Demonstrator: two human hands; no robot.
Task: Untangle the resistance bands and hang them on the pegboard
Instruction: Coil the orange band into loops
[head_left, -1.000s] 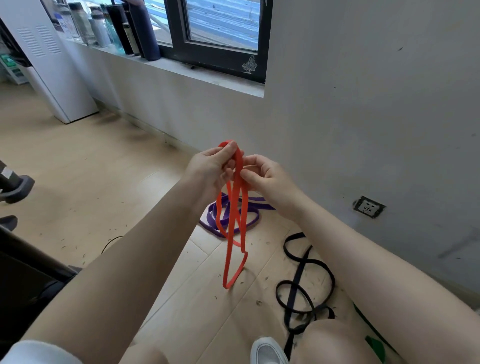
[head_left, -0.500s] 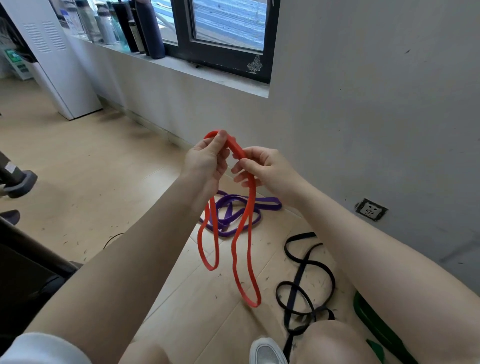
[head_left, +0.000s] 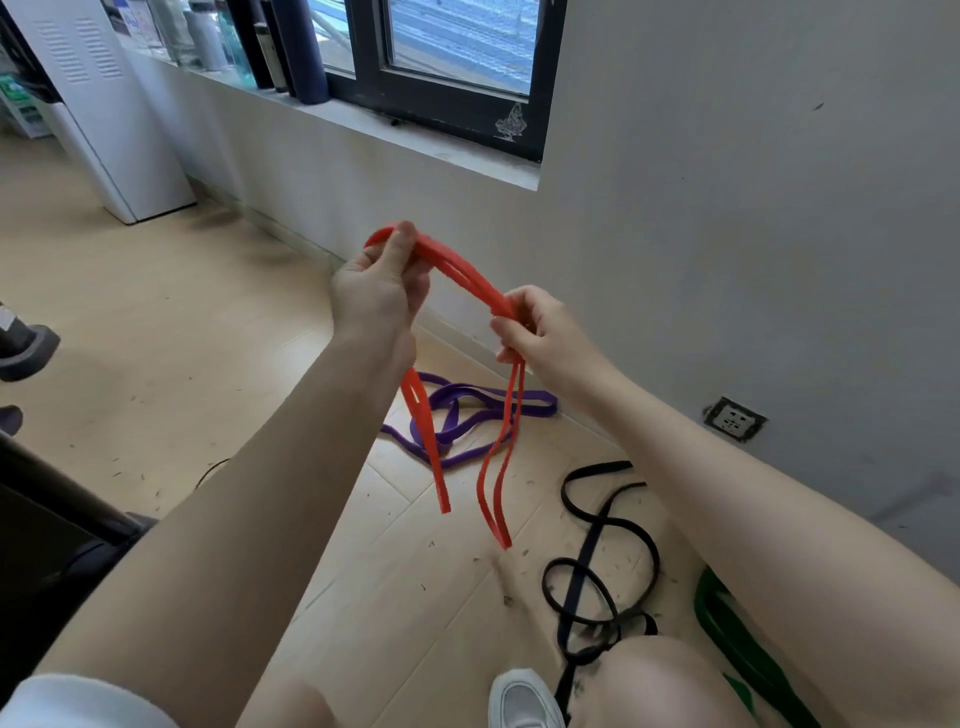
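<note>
Both hands hold an orange resistance band (head_left: 460, 273) up in front of me. My left hand (head_left: 379, 291) grips its top fold, thumb over the strap. My right hand (head_left: 535, 330) pinches the doubled strap lower and to the right. Between the hands the band runs taut; below them two loops hang free above the floor. A purple band (head_left: 467, 415) lies coiled on the floor by the wall. A black band (head_left: 597, 551) snakes across the floor near my knee. A green band (head_left: 727, 634) lies at the lower right. No pegboard is in view.
A grey wall with a power socket (head_left: 733, 419) stands close on the right. Several bottles (head_left: 280, 47) line the window sill. A white cabinet (head_left: 104, 109) stands at the far left. My white shoe (head_left: 519, 699) and knee are at the bottom. Dark equipment sits at the left edge.
My hands have moved apart, the right one sliding down and to the right along the orange band. The bunched band has opened into two separate hanging loops.
</note>
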